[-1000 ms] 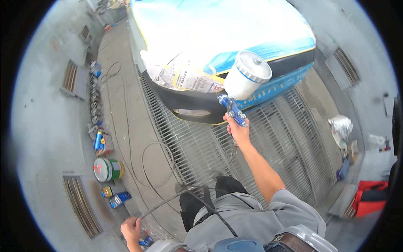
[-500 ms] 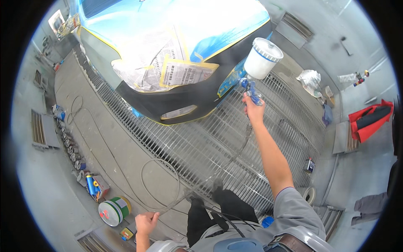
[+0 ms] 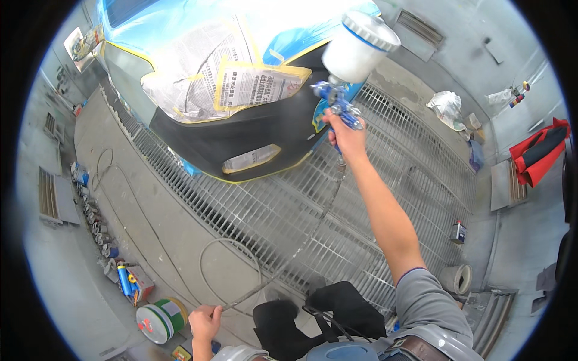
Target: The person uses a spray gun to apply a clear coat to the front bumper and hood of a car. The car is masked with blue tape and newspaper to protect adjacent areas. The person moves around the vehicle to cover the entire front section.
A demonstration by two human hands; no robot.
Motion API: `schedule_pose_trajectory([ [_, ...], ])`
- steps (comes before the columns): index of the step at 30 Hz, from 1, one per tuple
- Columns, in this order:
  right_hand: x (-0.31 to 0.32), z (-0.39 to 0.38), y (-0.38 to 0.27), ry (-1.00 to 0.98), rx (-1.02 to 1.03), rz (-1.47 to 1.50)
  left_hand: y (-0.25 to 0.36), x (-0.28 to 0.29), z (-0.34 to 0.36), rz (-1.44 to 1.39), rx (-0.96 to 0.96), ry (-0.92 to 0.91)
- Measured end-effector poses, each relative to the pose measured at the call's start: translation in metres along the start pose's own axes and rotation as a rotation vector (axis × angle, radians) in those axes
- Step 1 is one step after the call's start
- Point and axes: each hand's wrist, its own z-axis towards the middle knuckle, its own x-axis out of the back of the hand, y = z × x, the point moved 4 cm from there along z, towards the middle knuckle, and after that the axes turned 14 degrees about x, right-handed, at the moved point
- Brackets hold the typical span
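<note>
My right hand point(image 3: 348, 133) grips a blue spray gun point(image 3: 337, 99) with a white paint cup point(image 3: 352, 51) on top, held up in front of a car's dark bumper point(image 3: 241, 141). The bumper is edged with yellow tape, and newspaper masking point(image 3: 192, 72) and blue plastic sheeting point(image 3: 138, 21) cover the body above it. My left hand point(image 3: 205, 319) is closed round the grey air hose point(image 3: 265, 283), low at the bottom left, away from the car.
Floor grating point(image 3: 373, 210) runs under and around the car. Coiled hose lies on the left floor beside cans, tubes point(image 3: 126, 281) and a green bucket point(image 3: 162, 319). On the right are a white bag point(image 3: 445, 111), a red garment point(image 3: 539, 150) and a small can point(image 3: 457, 231).
The view has swung, showing more of the car's left. My right hand has raised the spray gun higher in view and farther forward. My left hand stays low on the hose.
</note>
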Motion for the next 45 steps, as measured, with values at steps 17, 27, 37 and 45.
schedule_pose_trajectory([
  [17,0.107,-0.057,0.088,0.278,0.389,-0.428,-0.068,-0.255,0.110,-0.247,-0.479,0.158],
  [27,-0.044,-0.126,0.081,-0.026,0.396,-0.414,-0.105,-0.280,0.087,-0.260,-0.500,0.081],
  [37,-0.220,-0.180,0.076,-0.237,0.590,-0.239,-0.144,-0.288,0.074,-0.247,-0.345,0.006],
  [45,-0.196,-0.220,0.126,-0.391,0.273,-0.003,-0.147,-0.307,0.069,-0.250,-0.382,-0.136],
])
